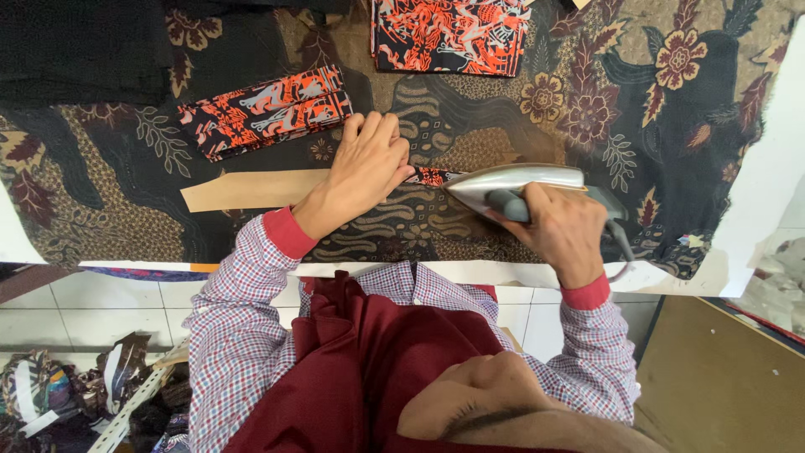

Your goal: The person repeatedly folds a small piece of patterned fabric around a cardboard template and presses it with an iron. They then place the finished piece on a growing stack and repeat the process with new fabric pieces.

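My right hand (563, 228) grips the dark handle of a silver clothes iron (513, 182), its point facing left on the table. My left hand (366, 168) lies flat, fingers together, pressing a long tan paper strip (251, 190) and a narrow orange-and-black patterned fabric piece (433, 176) that shows between my fingers and the iron's tip. The iron's cord (622, 243) trails off past my right wrist.
A brown floral batik cloth (604, 101) covers the table. A stack of folded orange-black fabric strips (268, 111) lies above my left hand. A larger piece of the same print (449, 33) sits at the top. Black cloth (80, 46) is at top left; fabric scraps (75, 394) lie on the floor.
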